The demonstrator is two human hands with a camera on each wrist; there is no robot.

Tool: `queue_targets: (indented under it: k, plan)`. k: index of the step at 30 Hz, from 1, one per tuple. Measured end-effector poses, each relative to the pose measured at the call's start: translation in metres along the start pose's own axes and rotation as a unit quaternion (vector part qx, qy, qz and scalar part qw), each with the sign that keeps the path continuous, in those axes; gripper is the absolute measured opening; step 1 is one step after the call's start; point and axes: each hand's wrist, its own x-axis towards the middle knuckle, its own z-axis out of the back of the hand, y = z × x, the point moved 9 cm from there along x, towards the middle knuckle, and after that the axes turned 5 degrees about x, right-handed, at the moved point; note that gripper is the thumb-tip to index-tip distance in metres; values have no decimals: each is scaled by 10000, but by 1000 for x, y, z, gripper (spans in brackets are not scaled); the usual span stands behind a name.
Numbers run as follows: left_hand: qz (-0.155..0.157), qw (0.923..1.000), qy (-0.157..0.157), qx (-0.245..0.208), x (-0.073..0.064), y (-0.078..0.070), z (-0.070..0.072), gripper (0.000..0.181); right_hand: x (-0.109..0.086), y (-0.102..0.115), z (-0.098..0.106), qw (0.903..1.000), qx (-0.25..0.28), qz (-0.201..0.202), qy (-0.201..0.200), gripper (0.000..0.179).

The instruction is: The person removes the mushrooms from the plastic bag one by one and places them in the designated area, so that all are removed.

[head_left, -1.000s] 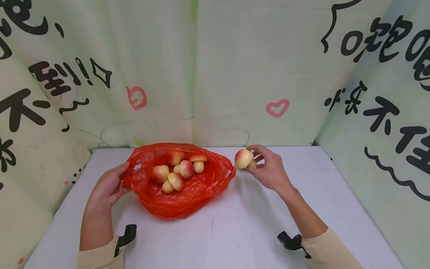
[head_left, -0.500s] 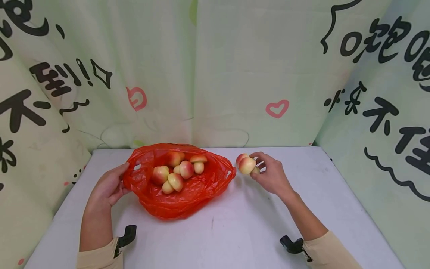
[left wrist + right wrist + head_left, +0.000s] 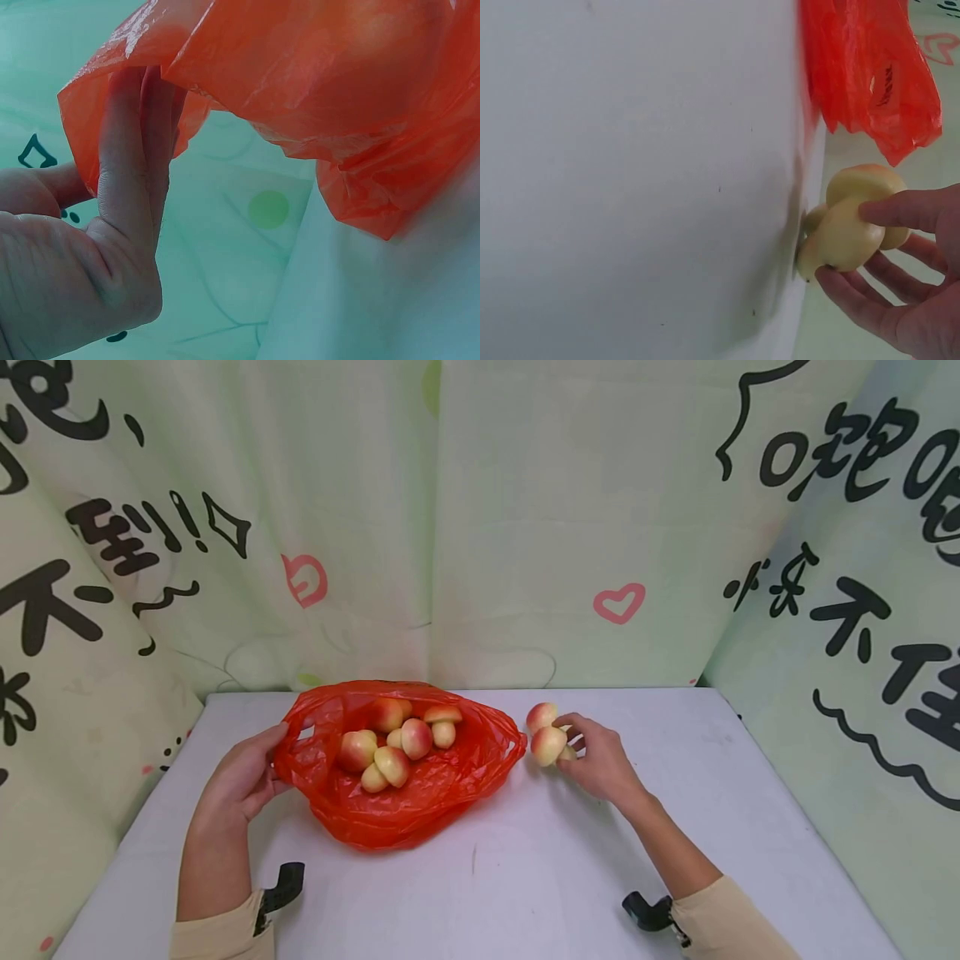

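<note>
On the left, my left hand holds the rim of a red plastic bag, its fingers reaching under the film and its thumb at the edge in the left wrist view. Inside the opened bag lie several toy mushrooms with red-and-yellow caps and pale stems. Right of the bag, my right hand pinches a toy mushroom by its pale stem between thumb and fingers, low over the table. A second toy mushroom shows just behind it, close to the fingertips.
A white table carries the bag. Pale green printed curtains with black lettering and pink hearts enclose it at the back and both sides. A black camera mount sits at the right wrist, another black mount at the left.
My right hand has lowered the mushroom slightly toward the table, and the second mushroom behind it has come into sight. The left hand and the bag have stayed put.
</note>
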Motion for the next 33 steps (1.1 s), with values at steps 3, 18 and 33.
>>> queue_targets:
  k: [3,18,33]
  plan:
    - [-15,10000,8,16,0,0,0,73,0,-3,-3,10000,-44,-45,63,48]
    - [2,9999,-76,77,0,0,-1,71,3,-7,-13,9995,-169,-87,245,47]
    - [52,9999,-69,75,-1,-1,-2,71,3,-9,-19,9991,-196,-102,372,47]
